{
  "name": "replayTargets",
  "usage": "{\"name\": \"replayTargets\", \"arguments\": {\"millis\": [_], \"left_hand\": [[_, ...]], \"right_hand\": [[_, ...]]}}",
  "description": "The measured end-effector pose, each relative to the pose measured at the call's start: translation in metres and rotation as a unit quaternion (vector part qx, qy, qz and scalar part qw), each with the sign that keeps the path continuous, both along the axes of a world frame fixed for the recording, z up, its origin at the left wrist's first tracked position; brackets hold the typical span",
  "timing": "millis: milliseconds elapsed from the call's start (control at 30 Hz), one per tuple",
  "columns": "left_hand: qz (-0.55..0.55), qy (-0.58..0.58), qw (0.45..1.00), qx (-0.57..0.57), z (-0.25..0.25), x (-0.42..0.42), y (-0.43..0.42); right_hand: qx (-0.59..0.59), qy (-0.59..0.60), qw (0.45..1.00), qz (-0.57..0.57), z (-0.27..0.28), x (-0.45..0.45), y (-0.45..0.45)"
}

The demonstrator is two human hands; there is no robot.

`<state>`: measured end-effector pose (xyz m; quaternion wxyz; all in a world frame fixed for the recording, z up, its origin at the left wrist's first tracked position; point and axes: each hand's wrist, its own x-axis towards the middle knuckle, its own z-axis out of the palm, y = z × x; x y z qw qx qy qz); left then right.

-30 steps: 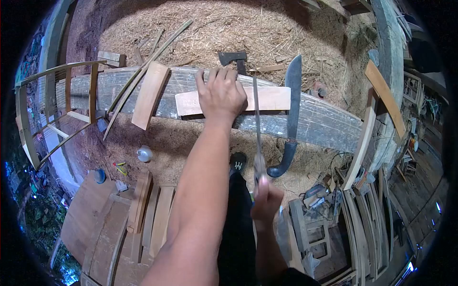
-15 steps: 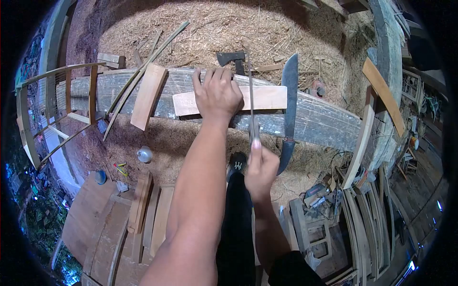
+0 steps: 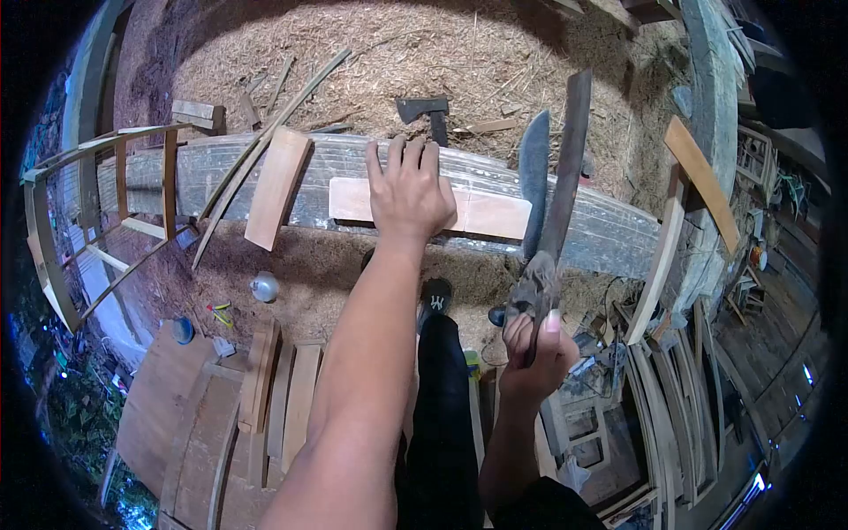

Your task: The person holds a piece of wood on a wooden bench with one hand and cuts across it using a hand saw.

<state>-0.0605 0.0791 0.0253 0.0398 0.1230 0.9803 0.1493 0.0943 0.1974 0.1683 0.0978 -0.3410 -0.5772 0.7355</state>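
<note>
My left hand (image 3: pixel 411 196) lies with its fingers stretched out across a pale wooden board (image 3: pixel 495 212), on top of a weathered beam. The fingertips reach past the board's far edge. A thin line crosses the board just right of that hand. My right hand (image 3: pixel 537 344) is closed round the handle of a handsaw (image 3: pixel 565 168), whose blade points away from me, raised and clear of the board. Behind the saw, a machete (image 3: pixel 534 168) rests across the beam at the board's right end; its handle is mostly hidden.
The beam (image 3: pixel 609 238) spans the view, with another board (image 3: pixel 278 190) and thin strips (image 3: pixel 230 185) lying across its left part. An axe head (image 3: pixel 422 109) sits beyond it. A wooden frame (image 3: pixel 168 181) stands at left. Wood shavings, a clear bottle (image 3: pixel 264 286) and pliers (image 3: pixel 221 314) are on the ground.
The saw has lifted off the board and swung right with my right hand, its blade now turned broadside. My left hand has stayed on the board, whose left end now sits slightly farther right.
</note>
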Motion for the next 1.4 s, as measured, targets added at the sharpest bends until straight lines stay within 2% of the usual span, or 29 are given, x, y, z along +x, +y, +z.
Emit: {"name": "replayTargets", "arguments": {"millis": [33, 133, 267, 400, 633, 767, 900, 1167, 1300, 1400], "left_hand": [[0.003, 0.007, 1.000, 0.002, -0.002, 0.001, 0.000], [0.006, 0.015, 1.000, 0.000, -0.004, 0.000, 0.002], [0.001, 0.015, 1.000, -0.003, -0.005, 0.001, 0.000], [-0.007, 0.023, 1.000, -0.004, -0.004, 0.000, 0.000], [-0.010, 0.017, 1.000, -0.011, -0.007, 0.002, -0.001], [-0.014, 0.023, 0.999, -0.019, -0.007, 0.001, 0.000], [-0.014, 0.030, 0.999, -0.028, -0.009, 0.001, -0.001], [-0.002, 0.037, 0.999, -0.016, -0.010, 0.003, 0.000], [-0.001, 0.046, 0.999, -0.015, -0.012, 0.004, 0.001], [0.007, 0.053, 0.998, -0.015, -0.013, 0.004, -0.002]], "right_hand": [[0.001, 0.001, 1.000, -0.003, -0.005, 0.009, -0.001], [0.075, -0.147, 0.985, 0.042, -0.022, 0.036, -0.009], [0.045, -0.155, 0.986, 0.047, -0.049, 0.086, -0.018], [0.054, -0.177, 0.980, 0.069, -0.050, 0.111, -0.027], [0.058, -0.172, 0.981, 0.073, -0.075, 0.137, -0.038], [-0.002, -0.156, 0.987, 0.047, -0.086, 0.117, -0.052], [-0.022, -0.093, 0.995, 0.042, -0.104, 0.116, -0.067], [0.001, -0.113, 0.993, 0.030, -0.113, 0.148, -0.087], [0.038, -0.131, 0.990, 0.039, -0.123, 0.130, -0.086], [0.006, -0.135, 0.990, 0.032, -0.111, 0.136, -0.082]]}}
